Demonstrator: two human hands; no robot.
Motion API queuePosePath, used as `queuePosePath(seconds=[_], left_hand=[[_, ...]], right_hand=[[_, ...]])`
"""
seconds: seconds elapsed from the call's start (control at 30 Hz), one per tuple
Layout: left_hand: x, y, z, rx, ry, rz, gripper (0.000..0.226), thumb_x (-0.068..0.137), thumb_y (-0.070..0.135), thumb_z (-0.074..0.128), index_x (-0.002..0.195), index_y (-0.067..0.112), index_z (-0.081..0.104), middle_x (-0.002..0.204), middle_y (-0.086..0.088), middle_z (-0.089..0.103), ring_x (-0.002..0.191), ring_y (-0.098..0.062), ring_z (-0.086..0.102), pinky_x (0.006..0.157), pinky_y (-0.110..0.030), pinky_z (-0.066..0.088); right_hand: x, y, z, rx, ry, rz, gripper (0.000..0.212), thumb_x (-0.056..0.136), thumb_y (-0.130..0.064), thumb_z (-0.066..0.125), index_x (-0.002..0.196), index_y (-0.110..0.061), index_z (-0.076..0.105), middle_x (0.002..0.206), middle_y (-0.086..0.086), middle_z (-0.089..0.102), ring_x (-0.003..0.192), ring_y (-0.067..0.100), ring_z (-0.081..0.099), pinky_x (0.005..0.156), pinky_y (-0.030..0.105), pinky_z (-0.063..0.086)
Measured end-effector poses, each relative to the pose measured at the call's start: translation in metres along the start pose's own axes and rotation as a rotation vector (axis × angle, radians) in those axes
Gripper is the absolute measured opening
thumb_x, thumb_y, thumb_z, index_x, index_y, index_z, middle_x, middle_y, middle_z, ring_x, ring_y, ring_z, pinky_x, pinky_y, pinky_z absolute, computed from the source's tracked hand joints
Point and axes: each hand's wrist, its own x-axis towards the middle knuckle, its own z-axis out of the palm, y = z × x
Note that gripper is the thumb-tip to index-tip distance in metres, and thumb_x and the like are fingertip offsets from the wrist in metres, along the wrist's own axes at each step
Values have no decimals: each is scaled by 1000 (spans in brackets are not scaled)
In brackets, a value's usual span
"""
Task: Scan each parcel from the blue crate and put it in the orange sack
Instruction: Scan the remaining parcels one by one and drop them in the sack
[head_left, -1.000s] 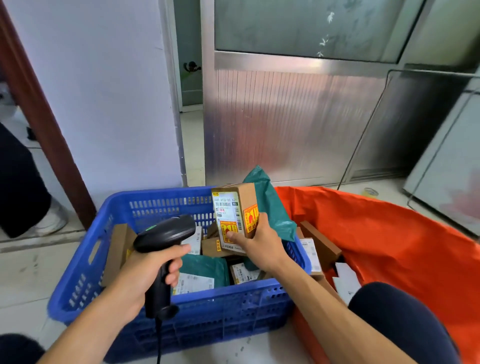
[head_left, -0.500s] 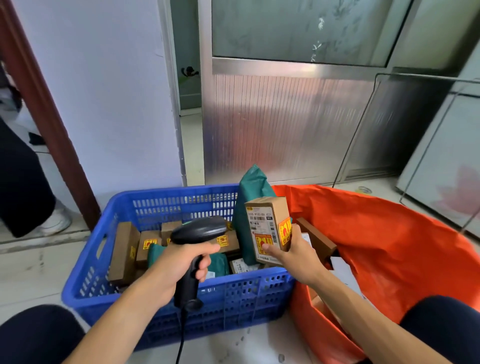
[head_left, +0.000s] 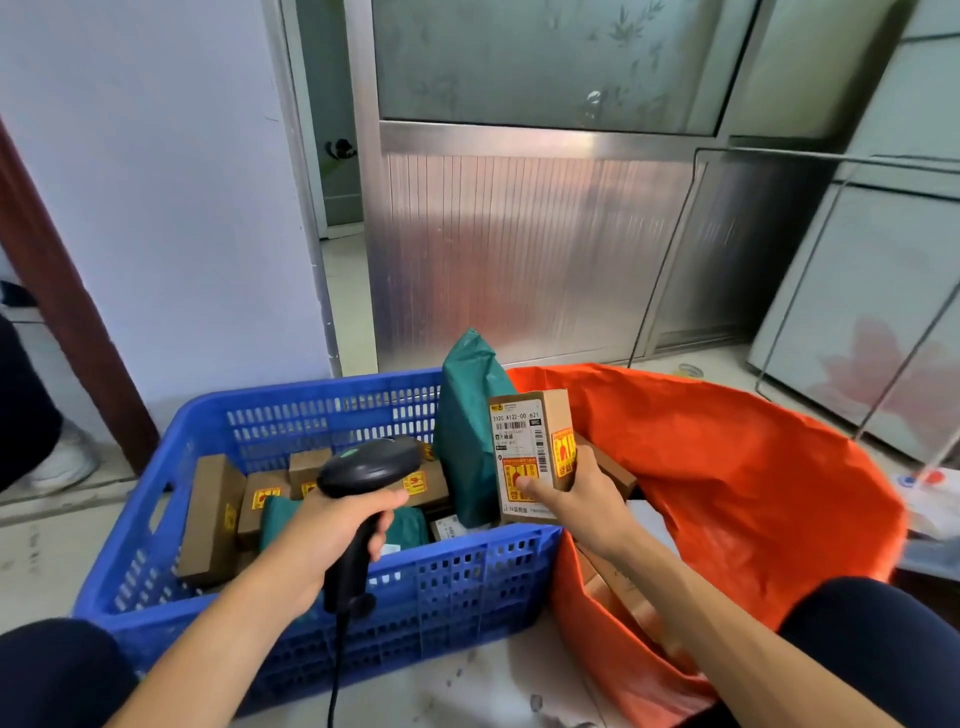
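Note:
My right hand (head_left: 582, 499) grips a small brown cardboard parcel (head_left: 530, 447) with a white barcode label and red-yellow stickers, held upright over the seam between the blue crate (head_left: 311, 587) and the orange sack (head_left: 753, 467). My left hand (head_left: 332, 525) grips a black handheld scanner (head_left: 369, 467) above the crate, its head aimed right toward the parcel. In the crate lie several brown boxes (head_left: 213, 519) and a green mailer bag (head_left: 467, 421) standing upright. The sack's mouth is open, with brown parcels partly hidden behind my right arm.
A white wall and a metal-clad sliding door stand behind the crate and sack. A brown door frame (head_left: 67, 312) rises at the left. Pale panels (head_left: 857, 332) lean at the right. My knees show at both lower corners. The scanner's cord hangs down over the crate's front.
My right hand has carried the parcel to the right, from over the crate to its right edge by the sack. My left hand has followed rightward with the scanner.

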Motion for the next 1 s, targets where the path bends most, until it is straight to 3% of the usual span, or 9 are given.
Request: queuePosePath(seconds=[0.07,0.2,0.37,0.5,0.67,0.83,0.93,1.0], left_hand=[[7,-4,2,-1,37,-11,14,89,12,78,88,2,69,67,-10,60,49,-18,49,56,-34,44],[20,-6,8,-12,53,-24,13,89,11,78,95,1,71,72,-9,66,53,-19,53,59,-35,47],[31,0,30,-35,3,-37,7,91,8,74,92,3,70,76,-11,69,51,-18,54,54,-32,50],[38,1,49,-73,-30,-63,5,91,1,66,88,5,65,81,-14,73,52,-19,53,61,-34,47],[42,5,77,-97,-131,-49,27,92,-6,56,113,10,60,101,-21,78,57,-20,52,57,-33,48],[48,7,103,-88,-155,-56,26,92,-4,59,116,4,61,106,-19,78,58,-18,54,62,-33,49],[53,3,112,-45,-150,-52,23,93,1,67,116,1,65,105,-17,79,64,-20,58,66,-36,52],[56,-1,116,-12,-139,-58,21,95,9,69,114,2,68,101,-14,80,68,-22,62,69,-36,54]], right_hand=[[0,10,-8,-13,35,39,58,85,-46,78,125,-23,43,116,-10,69,102,10,69,92,39,59],[-4,26,-28,-55,113,125,50,89,-32,72,123,-17,39,116,-2,67,98,14,66,79,30,54],[-11,61,-58,-155,196,248,59,85,-44,69,120,-19,28,116,6,67,101,27,68,92,50,56],[-19,86,-76,-225,177,335,60,88,-49,70,125,-16,38,119,4,63,103,26,65,88,44,55],[-30,107,-85,-326,126,351,56,89,-51,70,126,-17,46,112,1,62,95,22,63,74,34,49],[-40,122,-94,-283,143,395,48,92,-44,64,127,-16,46,113,3,64,94,22,65,68,33,52],[-43,133,-97,-228,171,437,48,90,-51,62,122,-18,47,109,7,69,83,24,72,71,38,58],[-45,138,-97,-232,151,457,47,91,-57,59,116,-17,52,97,6,74,66,20,74,63,36,58]])
